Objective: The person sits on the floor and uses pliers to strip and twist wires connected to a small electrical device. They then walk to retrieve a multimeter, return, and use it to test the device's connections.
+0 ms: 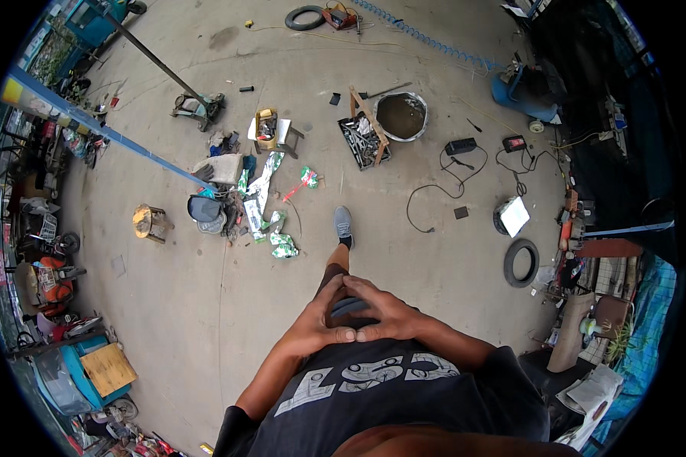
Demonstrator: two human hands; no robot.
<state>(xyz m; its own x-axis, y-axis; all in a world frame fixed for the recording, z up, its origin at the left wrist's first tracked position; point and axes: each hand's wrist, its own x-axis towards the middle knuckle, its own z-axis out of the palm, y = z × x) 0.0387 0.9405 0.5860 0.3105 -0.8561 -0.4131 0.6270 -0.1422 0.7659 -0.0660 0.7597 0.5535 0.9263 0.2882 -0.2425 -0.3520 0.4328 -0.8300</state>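
My left hand point(319, 317) and my right hand point(381, 312) meet in front of my waist, fingertips and thumb tips together around a gap. Neither is seen holding anything; the fingers look extended and slightly bent. Below them is my dark printed T-shirt point(335, 407). My foot in a grey shoe point(343, 222) stands on the concrete floor point(190, 305). Ahead lie crumpled white-and-green wrappers point(263, 183), a wooden-handled metal tool tray point(356, 137) and a tub of murky water point(402, 116). A small stool point(290, 137) holds a tan box of small items point(266, 126).
At left are a wooden stool point(149, 222), a jack point(198, 110) and scooters point(53, 286). Across the upper left runs a blue pole point(114, 137). At right are two chargers with cables point(460, 145), a white-topped container point(512, 217), a tire point(520, 263) and clutter along a dark tarp.
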